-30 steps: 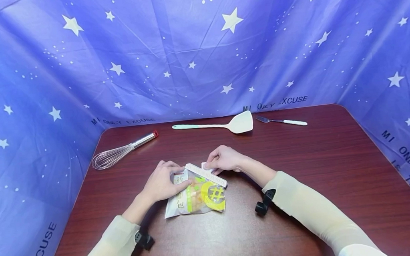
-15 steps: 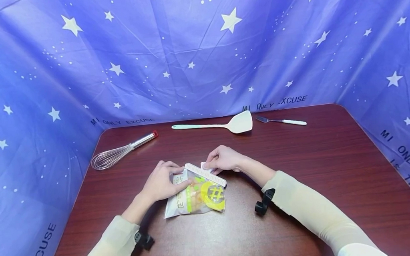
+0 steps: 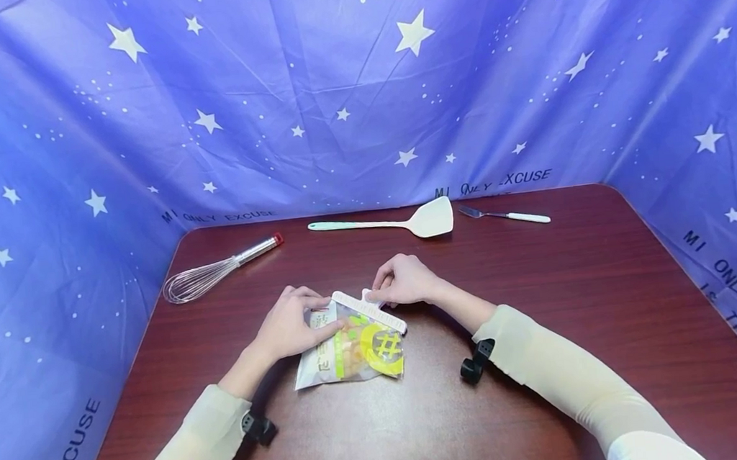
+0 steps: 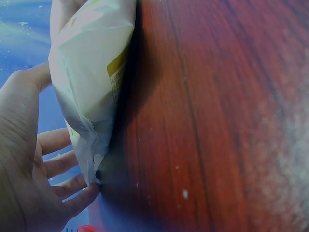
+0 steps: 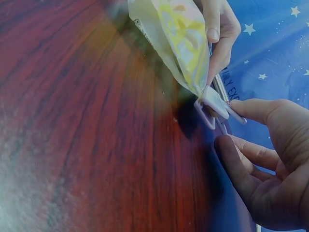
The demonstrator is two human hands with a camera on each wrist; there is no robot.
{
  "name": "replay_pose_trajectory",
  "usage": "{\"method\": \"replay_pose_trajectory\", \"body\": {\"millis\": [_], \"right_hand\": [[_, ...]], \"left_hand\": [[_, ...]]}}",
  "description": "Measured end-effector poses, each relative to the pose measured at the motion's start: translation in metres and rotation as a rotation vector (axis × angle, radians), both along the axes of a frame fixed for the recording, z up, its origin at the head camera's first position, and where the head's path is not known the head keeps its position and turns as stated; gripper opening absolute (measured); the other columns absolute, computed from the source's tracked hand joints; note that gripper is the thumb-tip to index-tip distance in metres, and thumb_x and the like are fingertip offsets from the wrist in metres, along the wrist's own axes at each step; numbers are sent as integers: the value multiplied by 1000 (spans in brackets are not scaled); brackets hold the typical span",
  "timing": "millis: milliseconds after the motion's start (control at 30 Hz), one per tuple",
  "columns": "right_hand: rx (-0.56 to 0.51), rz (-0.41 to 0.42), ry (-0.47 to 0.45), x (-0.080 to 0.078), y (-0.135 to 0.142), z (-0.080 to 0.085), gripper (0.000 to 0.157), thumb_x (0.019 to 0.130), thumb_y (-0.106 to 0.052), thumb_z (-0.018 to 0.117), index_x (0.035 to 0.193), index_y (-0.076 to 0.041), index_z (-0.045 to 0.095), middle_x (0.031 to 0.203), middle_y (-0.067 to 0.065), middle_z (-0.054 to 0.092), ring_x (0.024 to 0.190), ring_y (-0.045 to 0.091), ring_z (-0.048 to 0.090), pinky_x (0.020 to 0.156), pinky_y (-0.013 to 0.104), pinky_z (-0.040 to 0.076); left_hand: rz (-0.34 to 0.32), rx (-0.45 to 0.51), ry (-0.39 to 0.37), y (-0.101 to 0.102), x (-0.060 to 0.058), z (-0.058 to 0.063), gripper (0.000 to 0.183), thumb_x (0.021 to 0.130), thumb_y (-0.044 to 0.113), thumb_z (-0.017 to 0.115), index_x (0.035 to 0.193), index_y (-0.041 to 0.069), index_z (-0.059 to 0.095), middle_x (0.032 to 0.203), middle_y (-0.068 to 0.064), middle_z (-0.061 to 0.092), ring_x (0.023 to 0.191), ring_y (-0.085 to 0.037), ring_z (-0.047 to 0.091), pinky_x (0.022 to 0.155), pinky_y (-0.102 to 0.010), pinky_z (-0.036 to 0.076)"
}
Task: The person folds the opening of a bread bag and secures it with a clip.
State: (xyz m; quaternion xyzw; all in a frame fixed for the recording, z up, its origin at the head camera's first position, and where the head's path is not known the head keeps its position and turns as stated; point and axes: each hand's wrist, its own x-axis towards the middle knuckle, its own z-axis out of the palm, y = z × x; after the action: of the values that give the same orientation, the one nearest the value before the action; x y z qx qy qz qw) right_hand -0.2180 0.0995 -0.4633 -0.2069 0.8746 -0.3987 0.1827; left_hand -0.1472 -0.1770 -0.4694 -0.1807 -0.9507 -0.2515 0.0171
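A clear snack bag (image 3: 355, 354) with white, green and yellow print lies tilted on the table, pale yellowish pieces showing inside. My left hand (image 3: 288, 326) grips its upper left part, thumb across the front and fingers at the far edge. A long white bag clip (image 3: 375, 314) sits along the bag's upper right edge. My right hand (image 3: 408, 281) pinches the clip's handle between thumb and fingers. In the right wrist view the clip (image 5: 212, 104) shows end-on at the bag's edge, between that hand's fingertips (image 5: 236, 106). The left wrist view shows the bag's white underside (image 4: 89, 72).
Along the back of the brown table (image 3: 543, 303) lie a wire whisk (image 3: 216, 274) with a red end, a whitish spatula (image 3: 432, 218) with a mint handle, and a small fork (image 3: 510, 215) with a white handle. A blue starry curtain (image 3: 331, 81) surrounds the table.
My right hand has risen slightly with the clip's handle, which now looks narrower and more tilted up. My left hand and the bag have hardly moved.
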Motion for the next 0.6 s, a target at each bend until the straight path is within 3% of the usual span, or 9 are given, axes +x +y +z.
{"method": "replay_pose_trajectory", "body": {"millis": [200, 467, 600], "right_hand": [[49, 5, 73, 7, 1, 4, 21, 88, -35, 84, 84, -15, 81, 65, -8, 74, 55, 6, 69, 75, 27, 58], [58, -9, 131, 6, 7, 7, 16, 89, -31, 82, 85, -16, 81, 68, -8, 76, 56, 4, 69, 69, 24, 56], [53, -43, 244, 6, 19, 17, 15, 91, -29, 80, 89, -14, 81, 74, -5, 78, 60, 2, 69, 69, 26, 58]], "left_hand": [[-1, -2, -12, 0, -1, 1, 64, 79, 57, 86, 125, 13, 80, 116, -2, 76, 111, -23, 61, 93, -43, 54], [-4, -2, -15, -2, 0, 1, 62, 80, 56, 86, 125, 13, 80, 119, -3, 74, 112, -24, 61, 94, -45, 54], [-25, 5, 10, -6, -2, 2, 59, 84, 53, 84, 126, 13, 80, 123, -5, 73, 114, -26, 61, 94, -46, 54]]}}
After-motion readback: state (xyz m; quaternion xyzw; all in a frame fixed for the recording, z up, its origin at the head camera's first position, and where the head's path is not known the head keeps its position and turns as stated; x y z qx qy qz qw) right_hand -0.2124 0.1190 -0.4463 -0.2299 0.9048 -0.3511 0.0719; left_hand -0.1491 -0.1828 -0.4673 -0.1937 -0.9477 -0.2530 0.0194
